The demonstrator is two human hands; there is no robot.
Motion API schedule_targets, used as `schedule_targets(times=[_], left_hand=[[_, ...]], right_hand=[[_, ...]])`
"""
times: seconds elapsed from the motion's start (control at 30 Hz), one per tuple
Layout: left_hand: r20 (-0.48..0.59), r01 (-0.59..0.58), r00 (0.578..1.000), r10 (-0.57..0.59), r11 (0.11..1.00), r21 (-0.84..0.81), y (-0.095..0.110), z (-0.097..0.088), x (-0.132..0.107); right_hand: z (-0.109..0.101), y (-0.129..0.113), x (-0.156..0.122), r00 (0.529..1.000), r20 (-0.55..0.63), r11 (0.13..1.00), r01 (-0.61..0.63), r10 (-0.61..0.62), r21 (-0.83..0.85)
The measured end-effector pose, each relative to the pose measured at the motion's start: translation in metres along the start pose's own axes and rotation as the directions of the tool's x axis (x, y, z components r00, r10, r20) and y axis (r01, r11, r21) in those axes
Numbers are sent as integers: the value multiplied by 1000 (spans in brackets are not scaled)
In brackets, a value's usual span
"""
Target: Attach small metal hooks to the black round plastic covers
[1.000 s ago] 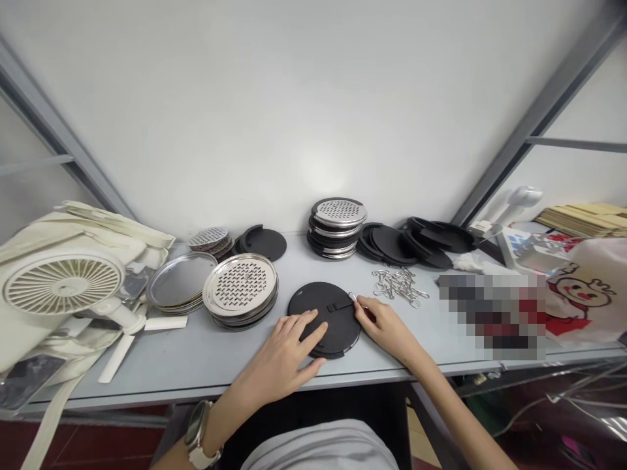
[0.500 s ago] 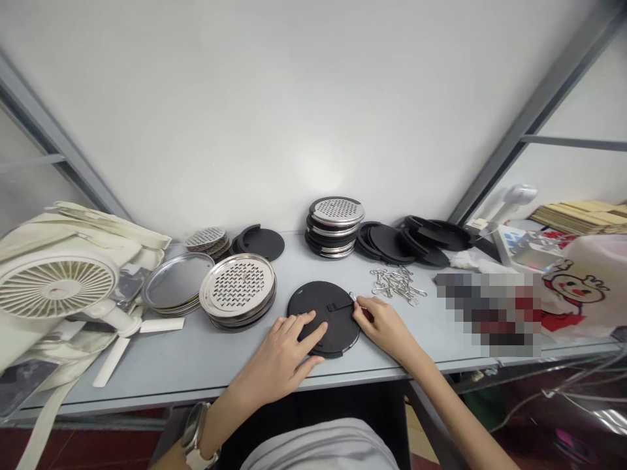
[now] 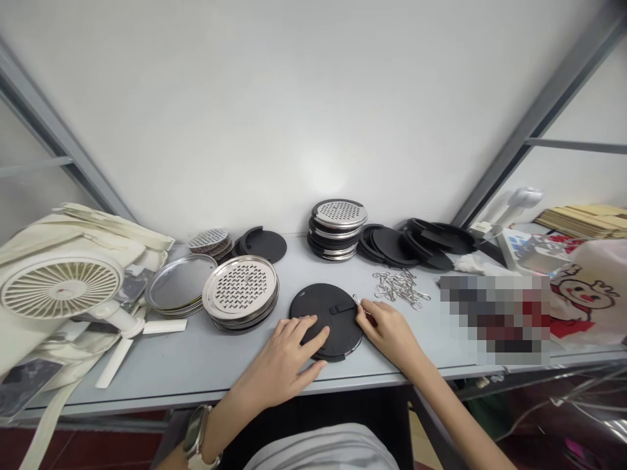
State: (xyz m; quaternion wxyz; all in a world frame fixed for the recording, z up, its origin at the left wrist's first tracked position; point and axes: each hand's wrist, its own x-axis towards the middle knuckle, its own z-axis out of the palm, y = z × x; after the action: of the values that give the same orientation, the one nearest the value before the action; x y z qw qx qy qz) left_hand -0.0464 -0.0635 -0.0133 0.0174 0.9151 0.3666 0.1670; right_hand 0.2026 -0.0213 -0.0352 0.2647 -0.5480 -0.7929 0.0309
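Observation:
A round black disc (image 3: 329, 312) lies flat on the grey table (image 3: 206, 359) in front of me. My left hand (image 3: 287, 356) rests on its near left edge with the fingers spread flat, holding it down. My right hand (image 3: 389, 331) is at the disc's right edge, thumb and forefinger pinched on a small metal clip (image 3: 356, 301) beside a small black tab on the disc. A loose pile of similar metal clips (image 3: 400, 287) lies just beyond my right hand.
Left of the disc stands a stack of perforated metal plates (image 3: 241, 290), then plain metal plates (image 3: 179, 284) and a white fan (image 3: 61, 285) on cloth bags. At the back are stacked grater discs (image 3: 337, 225) and black discs (image 3: 414, 243).
Almost nothing differs. My right hand stays pinched at the disc's right edge and has shifted very slightly; the left hand keeps pressing on the disc.

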Motion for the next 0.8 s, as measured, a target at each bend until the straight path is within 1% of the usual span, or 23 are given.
schedule_targets(times=[0.1,0.2,0.37,0.53,0.63,0.7,0.8], left_hand=[[4,-12,1000,12,1000,-12,0,-2,0],[-27,-18,999,17,999,-27,0,-3,1],[-139,-47,989,40,998,-45,-2,3,-1],[-263,-92,961,85,996,-16,-2,5,0],[-328,-104,940,93,994,-18,-1,5,0],[-365,-98,927,84,995,-21,-2,5,-1],[-385,-81,920,71,997,-9,-2,6,-3]], right_hand=[[-1,-1,1,999,-13,998,-45,45,34],[-2,-1,2,994,-51,994,-90,93,61],[-3,-1,2,996,-38,984,-78,86,160],[-3,-1,2,996,-6,970,-84,88,228],[-4,-1,3,997,26,978,-70,66,197],[-4,-1,3,998,48,986,-35,28,163],[-4,-1,3,997,69,991,28,-38,133]])
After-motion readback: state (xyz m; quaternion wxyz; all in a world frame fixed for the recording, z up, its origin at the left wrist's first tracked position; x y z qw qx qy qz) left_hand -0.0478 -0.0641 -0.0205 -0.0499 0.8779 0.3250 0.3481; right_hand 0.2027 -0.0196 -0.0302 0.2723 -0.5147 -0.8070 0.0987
